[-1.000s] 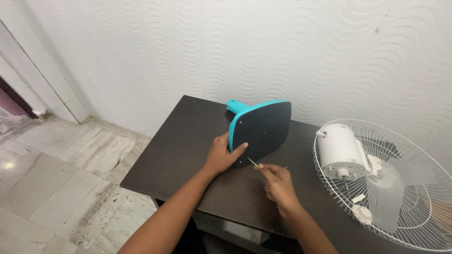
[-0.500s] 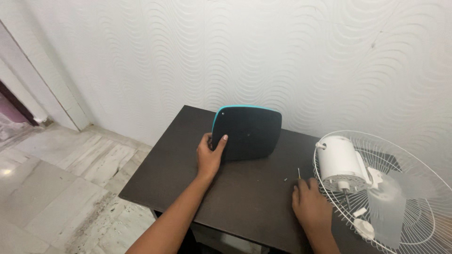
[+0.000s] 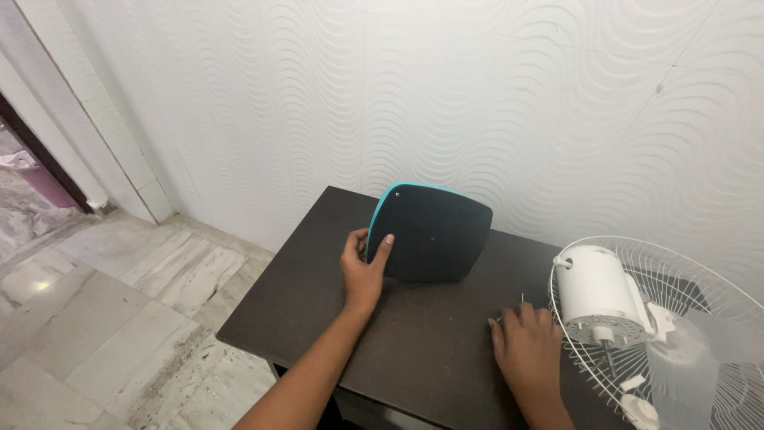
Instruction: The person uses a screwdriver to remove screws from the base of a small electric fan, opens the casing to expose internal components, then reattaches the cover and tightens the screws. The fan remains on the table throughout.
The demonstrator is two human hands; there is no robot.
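L hand (image 3: 362, 271) is gripping the left edge of the fan base (image 3: 430, 235), thumb lying across its dark underside, holding it tipped up on edge on the table (image 3: 310, 279), near the wall. Step, as judged: steadying the base w/ underside facing out, fastening work in hand.

R hand (image 3: 525, 346), right of the base, is resting flat on the table, fingers spread, holding nothing; fingertips are touching small thin bits, prob. screws (image 3: 522, 299). Next move prob. calling for a fine pinch.

Fan motor (image 3: 597, 295) and wire guard (image 3: 700, 318) are lying further right of the base. No packages, labels or signs showing.
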